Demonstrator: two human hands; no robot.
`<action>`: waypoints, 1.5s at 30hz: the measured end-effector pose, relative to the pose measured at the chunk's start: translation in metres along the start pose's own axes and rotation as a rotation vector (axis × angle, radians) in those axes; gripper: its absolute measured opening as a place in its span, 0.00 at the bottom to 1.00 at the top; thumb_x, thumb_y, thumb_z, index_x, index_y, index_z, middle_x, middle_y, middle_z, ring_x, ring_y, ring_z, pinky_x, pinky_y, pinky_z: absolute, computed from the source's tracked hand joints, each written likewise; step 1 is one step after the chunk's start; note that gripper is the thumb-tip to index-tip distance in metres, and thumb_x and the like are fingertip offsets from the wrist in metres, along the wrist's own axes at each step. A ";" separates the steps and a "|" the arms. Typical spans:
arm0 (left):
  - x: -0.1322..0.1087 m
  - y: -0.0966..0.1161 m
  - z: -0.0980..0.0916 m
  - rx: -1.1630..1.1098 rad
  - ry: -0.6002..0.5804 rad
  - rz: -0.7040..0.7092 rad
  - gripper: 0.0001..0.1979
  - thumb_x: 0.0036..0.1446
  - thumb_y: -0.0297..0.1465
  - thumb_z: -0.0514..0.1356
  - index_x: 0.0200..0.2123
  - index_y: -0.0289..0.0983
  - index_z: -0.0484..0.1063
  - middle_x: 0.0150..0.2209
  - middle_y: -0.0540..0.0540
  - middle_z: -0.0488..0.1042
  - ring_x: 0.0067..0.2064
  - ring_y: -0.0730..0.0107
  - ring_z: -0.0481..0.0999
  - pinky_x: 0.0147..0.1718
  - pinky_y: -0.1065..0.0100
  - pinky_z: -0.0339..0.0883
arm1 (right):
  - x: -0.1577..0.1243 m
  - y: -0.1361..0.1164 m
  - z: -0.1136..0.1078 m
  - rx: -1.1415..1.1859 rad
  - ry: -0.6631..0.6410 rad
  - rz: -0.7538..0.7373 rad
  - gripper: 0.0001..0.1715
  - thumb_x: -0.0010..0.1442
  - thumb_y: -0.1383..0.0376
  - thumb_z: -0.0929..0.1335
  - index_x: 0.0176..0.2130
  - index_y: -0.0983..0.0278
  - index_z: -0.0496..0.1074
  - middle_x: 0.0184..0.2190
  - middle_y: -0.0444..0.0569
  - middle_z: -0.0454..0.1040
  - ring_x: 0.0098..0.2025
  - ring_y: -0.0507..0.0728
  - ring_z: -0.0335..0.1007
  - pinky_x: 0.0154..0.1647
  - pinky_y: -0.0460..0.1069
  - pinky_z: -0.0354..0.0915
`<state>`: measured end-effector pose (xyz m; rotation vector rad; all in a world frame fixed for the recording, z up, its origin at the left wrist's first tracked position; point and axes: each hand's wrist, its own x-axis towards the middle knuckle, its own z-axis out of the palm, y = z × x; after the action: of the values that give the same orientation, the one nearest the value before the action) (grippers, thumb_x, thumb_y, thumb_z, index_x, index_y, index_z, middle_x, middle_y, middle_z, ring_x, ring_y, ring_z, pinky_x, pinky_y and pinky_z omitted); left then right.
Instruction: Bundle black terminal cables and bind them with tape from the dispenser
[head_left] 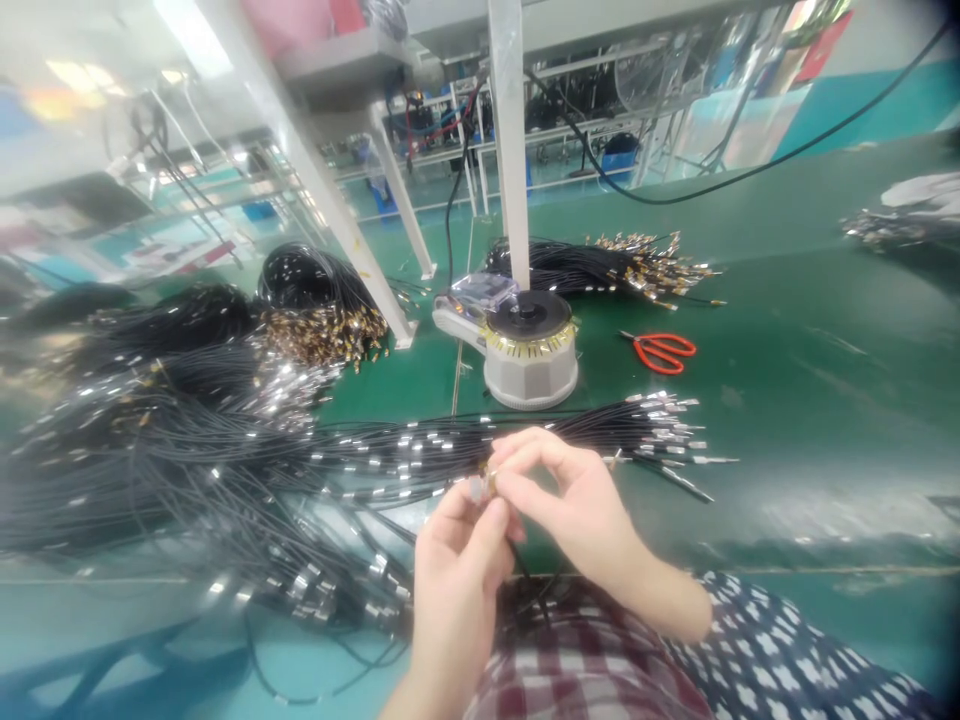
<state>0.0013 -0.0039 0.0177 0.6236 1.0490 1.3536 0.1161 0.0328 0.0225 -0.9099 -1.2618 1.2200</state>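
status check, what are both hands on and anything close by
Left hand and right hand together, fingertips pinching small piece. Piece mostly covered, too blurred to identify. Black cable bundle just beyond; red-handled scissors lying apart.

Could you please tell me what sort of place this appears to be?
Probably a cable assembly workshop or factory floor: bundles of black cables with metal ends lie on a green workbench, around a round tabletop device.
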 end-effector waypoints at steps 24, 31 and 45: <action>0.000 0.000 0.001 -0.022 0.041 0.018 0.11 0.45 0.30 0.71 0.29 0.34 0.73 0.22 0.50 0.72 0.21 0.81 0.68 0.16 0.84 0.53 | 0.004 0.007 -0.007 0.186 -0.260 0.146 0.05 0.57 0.67 0.69 0.33 0.62 0.77 0.50 0.51 0.69 0.27 0.47 0.67 0.24 0.46 0.68; 0.002 -0.001 0.001 0.005 0.073 0.025 0.12 0.46 0.30 0.70 0.29 0.34 0.70 0.21 0.52 0.72 0.17 0.86 0.59 0.14 0.83 0.50 | 0.002 0.007 -0.002 0.075 -0.097 0.114 0.04 0.54 0.68 0.71 0.27 0.62 0.77 0.46 0.51 0.75 0.52 0.61 0.69 0.47 0.56 0.69; 0.007 0.004 -0.002 0.052 0.032 -0.006 0.14 0.50 0.33 0.68 0.28 0.34 0.66 0.21 0.51 0.72 0.14 0.89 0.54 0.15 0.79 0.41 | 0.007 0.009 -0.011 0.114 -0.128 0.093 0.09 0.57 0.59 0.71 0.34 0.61 0.79 0.45 0.52 0.76 0.52 0.60 0.70 0.56 0.56 0.63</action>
<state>-0.0033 0.0027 0.0184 0.6386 1.1141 1.3387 0.1251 0.0431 0.0136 -0.8260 -1.2475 1.4280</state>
